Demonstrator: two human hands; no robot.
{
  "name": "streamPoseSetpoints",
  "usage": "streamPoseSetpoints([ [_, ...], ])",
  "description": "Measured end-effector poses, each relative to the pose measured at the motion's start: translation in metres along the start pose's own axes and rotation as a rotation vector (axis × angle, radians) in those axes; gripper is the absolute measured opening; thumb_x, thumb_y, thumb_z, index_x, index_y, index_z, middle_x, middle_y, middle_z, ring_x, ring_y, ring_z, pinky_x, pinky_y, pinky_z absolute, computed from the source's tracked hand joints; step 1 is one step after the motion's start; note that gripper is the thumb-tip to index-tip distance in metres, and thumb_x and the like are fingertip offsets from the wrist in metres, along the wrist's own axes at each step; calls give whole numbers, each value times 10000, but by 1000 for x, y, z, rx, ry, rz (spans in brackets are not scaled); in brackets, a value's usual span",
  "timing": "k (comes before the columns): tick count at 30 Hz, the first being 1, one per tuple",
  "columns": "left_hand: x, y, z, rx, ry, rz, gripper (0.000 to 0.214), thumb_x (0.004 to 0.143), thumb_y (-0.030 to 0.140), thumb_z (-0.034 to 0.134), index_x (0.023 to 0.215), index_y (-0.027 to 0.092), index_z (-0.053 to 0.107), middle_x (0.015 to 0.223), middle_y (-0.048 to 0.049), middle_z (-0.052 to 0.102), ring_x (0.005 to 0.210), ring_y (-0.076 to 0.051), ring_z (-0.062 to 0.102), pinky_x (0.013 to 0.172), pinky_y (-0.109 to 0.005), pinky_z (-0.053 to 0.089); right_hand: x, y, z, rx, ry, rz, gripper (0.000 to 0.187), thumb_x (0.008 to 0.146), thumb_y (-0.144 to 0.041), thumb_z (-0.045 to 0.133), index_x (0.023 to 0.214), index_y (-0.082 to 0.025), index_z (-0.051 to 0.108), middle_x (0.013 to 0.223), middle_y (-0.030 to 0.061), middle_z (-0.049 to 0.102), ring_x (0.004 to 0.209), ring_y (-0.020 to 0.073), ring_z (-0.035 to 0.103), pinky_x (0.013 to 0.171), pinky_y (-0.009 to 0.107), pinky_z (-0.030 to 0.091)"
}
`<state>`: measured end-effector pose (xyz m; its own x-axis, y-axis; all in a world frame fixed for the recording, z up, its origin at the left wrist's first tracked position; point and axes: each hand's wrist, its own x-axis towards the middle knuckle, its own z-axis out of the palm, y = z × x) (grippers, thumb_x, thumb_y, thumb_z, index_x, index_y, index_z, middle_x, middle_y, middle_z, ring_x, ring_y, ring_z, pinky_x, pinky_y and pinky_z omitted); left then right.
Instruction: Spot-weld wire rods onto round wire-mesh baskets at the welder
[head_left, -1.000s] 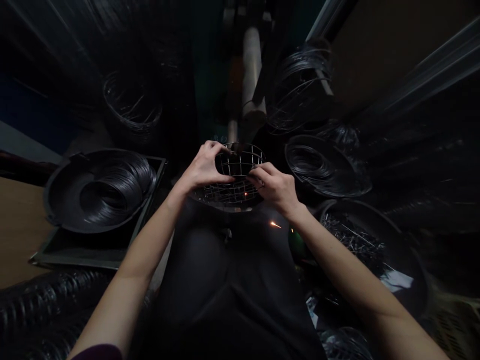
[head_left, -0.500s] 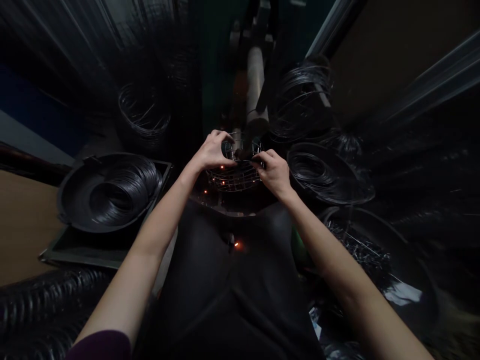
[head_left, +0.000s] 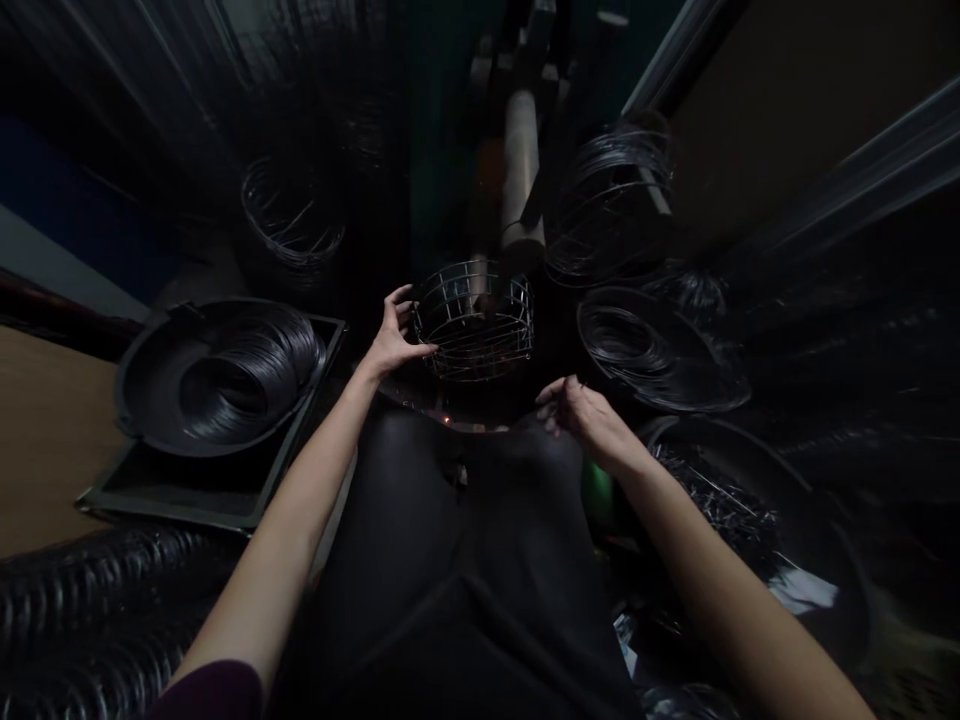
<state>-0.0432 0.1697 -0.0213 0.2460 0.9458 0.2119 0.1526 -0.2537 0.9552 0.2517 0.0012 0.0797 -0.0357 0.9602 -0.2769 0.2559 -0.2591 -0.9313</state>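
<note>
A round wire basket of thin metal rods sits around the lower end of a machine's pale arm, above my lap. My left hand is at the basket's left side, its thumb against the front wires and its curved fingers at the outer edge. To the right and below the basket, apart from it, my right hand has its fingers drawn together. A tiny dark tip shows at those fingers, too small to name. The thick pale cylinder of the machine stands over the basket.
On the left, a black basin holds a wire coil over a green-edged tray. Right are another basin with coiled wire and a tub of short wire pieces. Wire bundles stand farther back.
My right hand has left the basket and moved down and right. My left hand has shifted left to the basket's side. The glowing sparks have mostly faded, leaving a small one.
</note>
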Motion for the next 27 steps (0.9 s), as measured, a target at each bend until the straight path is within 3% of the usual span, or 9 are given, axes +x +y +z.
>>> streamPoseSetpoints([
  [2,-4,6,-2,16,54,36,1187,441,619,876,1380,262,244,1364,-183,462,1291,-322,509,1057,-542,422,-3,0,6,83,-129,52,551,781,-673,657,988,-162,639,866,84,688,770,177,659,726,318,532],
  [4,-11,20,-6,53,58,127,1095,487,598,866,1350,260,283,1338,-157,483,1263,-289,528,1060,-494,435,-5,-6,13,63,-174,32,539,760,-575,723,1093,-161,630,944,96,699,835,190,677,749,323,540],
  [8,-32,60,-11,286,-43,323,821,564,444,867,1248,236,464,1297,-113,516,1247,-278,523,1082,-442,426,2,-35,31,-110,-118,-146,568,805,-510,677,1251,-167,591,720,-1,638,566,128,573,530,257,457],
  [13,-47,94,1,608,-126,367,546,588,307,854,1081,238,631,1331,-102,495,1235,-315,495,1056,-487,430,34,-67,48,-452,-186,-178,232,826,-375,685,911,-167,744,764,17,700,691,148,626,636,252,458],
  [15,-47,98,6,645,-139,378,532,590,302,857,1072,237,642,1336,-104,490,1244,-318,483,1057,-493,430,41,-73,53,-669,-114,-233,215,885,-347,634,914,-173,758,828,33,734,754,165,662,694,258,466],
  [17,-46,97,11,655,-149,392,535,594,312,863,1077,232,646,1336,-110,489,1249,-317,478,1056,-494,433,40,-76,57,-964,-46,-317,260,945,-352,567,1037,-188,746,928,56,752,829,191,689,733,270,474],
  [21,-41,95,17,624,-146,397,557,594,351,875,1090,228,654,1325,-113,500,1224,-314,494,1051,-500,442,25,-70,61,-1462,-112,-373,450,980,-369,491,1392,-195,541,1252,108,668,907,245,708,644,294,497],
  [23,-39,94,20,597,-146,386,578,580,357,887,1097,237,657,1328,-111,499,1219,-320,497,1051,-508,443,20,-64,59,-1567,-126,-417,507,990,-308,437,1476,-165,435,1381,129,568,893,252,713,600,311,506],
  [27,-36,94,27,545,-134,349,585,575,373,892,1100,252,663,1333,-105,491,1222,-330,496,1048,-524,446,19,-58,54,-1665,-103,-470,560,954,-140,341,1513,-127,367,1480,162,429,841,246,721,563,334,519],
])
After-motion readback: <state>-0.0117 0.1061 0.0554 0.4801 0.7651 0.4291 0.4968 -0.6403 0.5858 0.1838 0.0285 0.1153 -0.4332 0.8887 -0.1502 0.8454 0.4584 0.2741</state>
